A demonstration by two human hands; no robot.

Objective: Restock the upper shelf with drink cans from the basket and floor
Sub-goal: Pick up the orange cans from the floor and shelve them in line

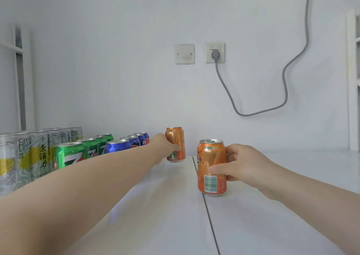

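Two orange drink cans stand upright on the white shelf (272, 206). My left hand (164, 145) reaches far back and grips the far orange can (176, 140), which stands near the wall. My right hand (243, 163) holds the near orange can (211, 161) from its right side, thumb across the front. That near can stands right beside the seam (206, 206) in the shelf top.
Rows of cans fill the shelf's left side: blue cans (118, 145), green cans (69, 153) and tall silver tea cans (39, 153). A grey cable (284, 91) hangs from a wall socket (215, 52) behind. A white upright (352, 79) stands at the far right.
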